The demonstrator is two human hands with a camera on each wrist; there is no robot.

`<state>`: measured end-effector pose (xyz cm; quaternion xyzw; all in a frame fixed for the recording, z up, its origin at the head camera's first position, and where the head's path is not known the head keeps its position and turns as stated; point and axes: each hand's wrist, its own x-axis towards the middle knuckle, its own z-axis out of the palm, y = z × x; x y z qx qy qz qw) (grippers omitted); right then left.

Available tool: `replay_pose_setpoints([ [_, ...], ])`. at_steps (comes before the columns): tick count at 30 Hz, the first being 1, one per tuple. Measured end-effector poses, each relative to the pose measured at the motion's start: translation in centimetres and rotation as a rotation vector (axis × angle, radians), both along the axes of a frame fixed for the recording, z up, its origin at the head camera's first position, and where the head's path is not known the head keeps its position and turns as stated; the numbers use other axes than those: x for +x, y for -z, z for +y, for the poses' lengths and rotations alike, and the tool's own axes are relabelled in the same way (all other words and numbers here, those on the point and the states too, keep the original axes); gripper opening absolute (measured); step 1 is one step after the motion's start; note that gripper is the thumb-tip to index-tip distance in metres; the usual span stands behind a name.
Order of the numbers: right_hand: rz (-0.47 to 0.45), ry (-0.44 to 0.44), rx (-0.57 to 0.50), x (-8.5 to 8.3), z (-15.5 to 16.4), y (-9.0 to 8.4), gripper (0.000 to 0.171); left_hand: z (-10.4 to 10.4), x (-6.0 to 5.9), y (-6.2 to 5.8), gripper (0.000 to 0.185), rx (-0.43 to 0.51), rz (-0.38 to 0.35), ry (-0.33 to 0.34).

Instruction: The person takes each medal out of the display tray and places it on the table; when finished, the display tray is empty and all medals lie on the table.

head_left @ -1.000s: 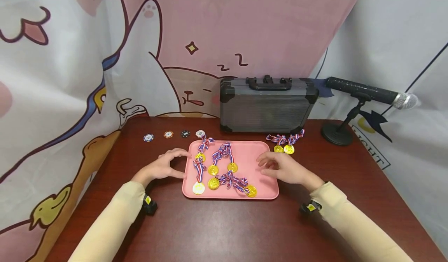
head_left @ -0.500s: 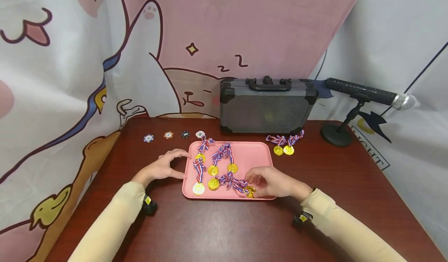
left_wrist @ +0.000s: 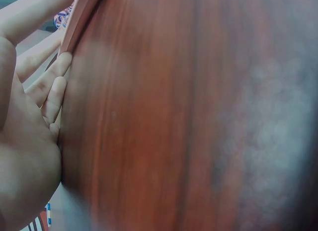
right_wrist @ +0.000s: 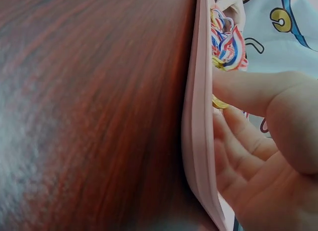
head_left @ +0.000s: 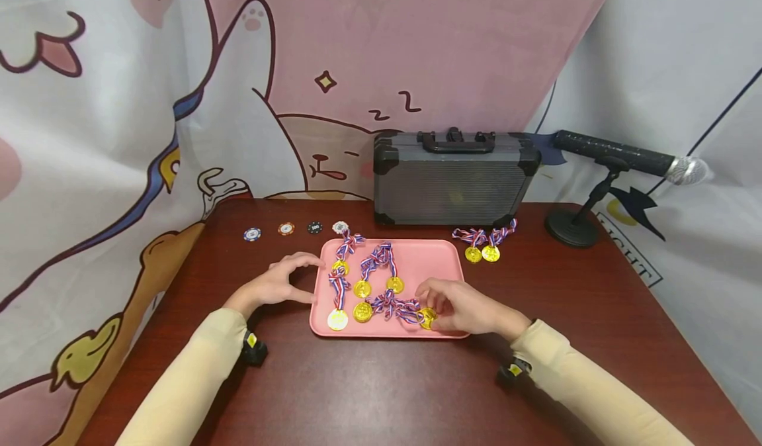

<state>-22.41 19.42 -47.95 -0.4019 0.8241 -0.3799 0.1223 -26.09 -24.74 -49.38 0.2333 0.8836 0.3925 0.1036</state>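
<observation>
Brown table [head_left: 381,393]: right hand [head_left: 463,306] moved inward, now pinching gold medal [head_left: 426,319]; left hand [head_left: 274,282] unmoved, fingers apart at tray [head_left: 425,257].

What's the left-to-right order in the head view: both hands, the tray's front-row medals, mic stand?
Left hand → front-left gold medal → front-middle gold medal → front-right gold medal → right hand, its fingertips at that last medal → mic stand.
</observation>
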Motion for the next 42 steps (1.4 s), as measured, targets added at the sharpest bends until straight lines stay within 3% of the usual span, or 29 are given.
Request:
replay_pose_setpoints([
  [6, -0.04, 0.027, -0.045, 0.0, 0.4, 0.3, 0.054, 0.0, -0.1, 0.0, 0.069, -0.01, -0.012, -0.005],
  [16, -0.057, 0.013, -0.156, -0.4, 1.0, 0.4, 0.037, 0.1, -0.1, -0.1, 0.069, -0.014, -0.008, -0.006],
  [23, -0.151, 0.116, -0.21, -0.6, 1.7, -1.0, 0.033, 0.1, -0.2, 0.2, 0.069, -0.012, -0.018, -0.013],
  [28, -0.15, 0.189, -0.32, -1.2, 3.0, -2.3, 0.036, 0.1, -0.1, 0.3, 0.069, -0.013, -0.014, -0.014],
  [38, -0.013, 0.546, -0.348, -4.0, 9.2, -7.2, 0.044, 0.1, 0.0, 0.1, 0.069, -0.011, -0.014, -0.014],
  [42, 0.032, 0.715, -0.359, -5.6, 12.5, -7.7, 0.042, 0.1, 0.0, -0.1, 0.07, -0.01, -0.014, -0.011],
])
